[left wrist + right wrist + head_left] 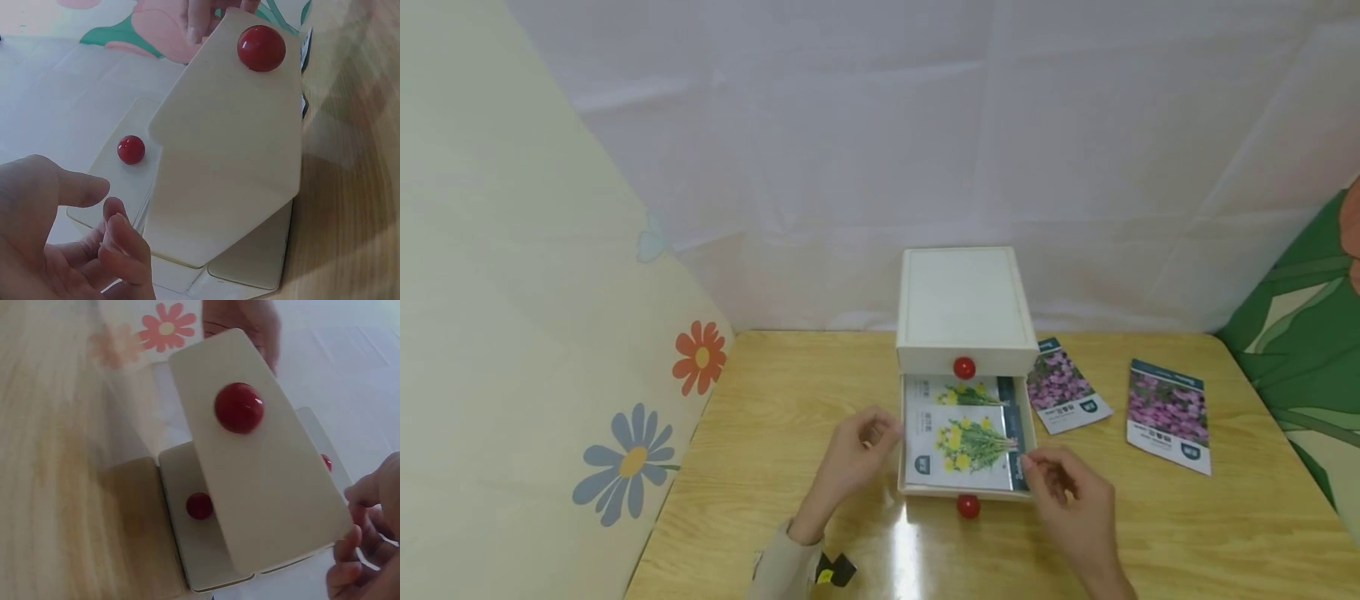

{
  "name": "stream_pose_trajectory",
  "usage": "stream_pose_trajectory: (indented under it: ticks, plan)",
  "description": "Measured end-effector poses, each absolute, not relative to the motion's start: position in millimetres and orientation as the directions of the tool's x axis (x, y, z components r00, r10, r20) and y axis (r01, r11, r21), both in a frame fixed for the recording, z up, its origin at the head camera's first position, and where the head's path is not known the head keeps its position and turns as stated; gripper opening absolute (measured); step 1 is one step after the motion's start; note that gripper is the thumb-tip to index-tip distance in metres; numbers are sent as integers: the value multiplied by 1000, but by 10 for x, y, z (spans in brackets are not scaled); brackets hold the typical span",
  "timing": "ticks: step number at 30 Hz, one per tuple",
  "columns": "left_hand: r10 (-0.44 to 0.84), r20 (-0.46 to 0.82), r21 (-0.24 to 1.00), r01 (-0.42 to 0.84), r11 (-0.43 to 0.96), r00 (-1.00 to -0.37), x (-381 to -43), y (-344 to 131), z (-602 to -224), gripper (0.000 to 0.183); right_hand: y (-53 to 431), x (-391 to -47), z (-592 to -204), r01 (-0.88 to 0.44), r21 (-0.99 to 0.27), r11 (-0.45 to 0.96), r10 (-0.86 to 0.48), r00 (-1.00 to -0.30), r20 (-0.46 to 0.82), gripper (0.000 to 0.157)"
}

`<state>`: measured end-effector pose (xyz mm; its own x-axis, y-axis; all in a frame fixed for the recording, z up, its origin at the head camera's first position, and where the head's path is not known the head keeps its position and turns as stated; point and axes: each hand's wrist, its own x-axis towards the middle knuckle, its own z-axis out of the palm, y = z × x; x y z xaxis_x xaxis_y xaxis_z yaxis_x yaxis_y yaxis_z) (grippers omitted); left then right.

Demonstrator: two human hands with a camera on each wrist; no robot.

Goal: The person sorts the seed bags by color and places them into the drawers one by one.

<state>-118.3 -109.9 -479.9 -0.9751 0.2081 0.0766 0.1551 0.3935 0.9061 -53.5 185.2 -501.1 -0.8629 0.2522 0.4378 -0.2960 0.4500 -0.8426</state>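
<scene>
A small white drawer cabinet [966,300] with round red knobs stands on the table, its middle drawer [262,481] pulled out. Inside lie two seed packets [962,454] showing yellow flowers, the front one overlapping the other. My left hand [861,446] is at the drawer's left rim; in the left wrist view a gap shows between thumb and fingers, with nothing held. At the front right corner of the drawer is my right hand [1071,492], thumb and fingertips close together at the packet's edge and the rim. I cannot tell whether they pinch anything.
Two seed packets with purple flowers lie on the wooden table [1165,533] to the right: one packet [1063,387] against the cabinet's side, another packet [1168,417] farther right. A white cloth [850,167] hangs behind. A black and yellow object [838,571] shows beside the left sleeve.
</scene>
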Motion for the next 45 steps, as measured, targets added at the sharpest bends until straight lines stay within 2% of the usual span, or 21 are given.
stream_pose_trajectory:
  ticks: [5, 9, 13, 15, 18, 23, 27, 30, 33, 38, 42, 45]
  plan:
    - [197, 99, 913, 167, 372, -976, -1243, -1096, -4733, 14, 1817, -482, -5115, -442, -689, 575, 197, -742, 641, 22]
    - [191, 123, 910, 187, 370, -974, -1288, -1092, -4674, 15, 1768, -462, -5162, -543, -566, 620, 152, -625, 766, 6]
    - [182, 165, 904, 222, 364, -969, -1374, -1091, -4639, 17, 1696, -451, -5172, -597, -483, 641, 132, -534, 835, 33]
    - [176, 179, 902, 233, 364, -968, -1427, -1092, -4628, 17, 1657, -437, -5168, -611, -462, 643, 116, -519, 847, 39]
    - [171, 203, 901, 252, 352, -964, -1509, -1093, -4616, 17, 1606, -416, -5178, -649, -443, 618, 83, -507, 858, 35]
    - [153, 219, 910, 258, 326, -964, -1621, -1086, -4569, 24, 1553, -358, -5234, -673, -431, 601, 10, -533, 846, 33]
    - [139, 235, 917, 267, 297, -962, -1708, -1067, -4522, 29, 1521, -286, -5265, -646, -434, 628, -81, -609, 789, 32]
    - [145, 262, 914, 294, 281, -954, -1770, -1045, -4496, 33, 1496, -248, -5293, -634, -427, 645, -128, -641, 757, 31]
    - [163, 304, 903, 339, 266, -939, -1826, -1010, -4470, 38, 1458, -266, -5350, -676, -381, 631, -154, -591, 792, 31]
    - [202, 395, 875, 434, 213, -896, -1923, -949, -4458, 42, 1398, -338, -5454, -757, -270, 594, -166, -445, 880, 30]
    - [210, 459, 850, 496, 179, -863, -1993, -915, -4463, 36, 1383, -351, -5498, -775, -232, 588, -185, -407, 894, 33]
    - [202, 473, 845, 507, 174, -858, -2036, -899, -4472, 31, 1382, -342, -5520, -775, -235, 586, -204, -422, 883, 34]
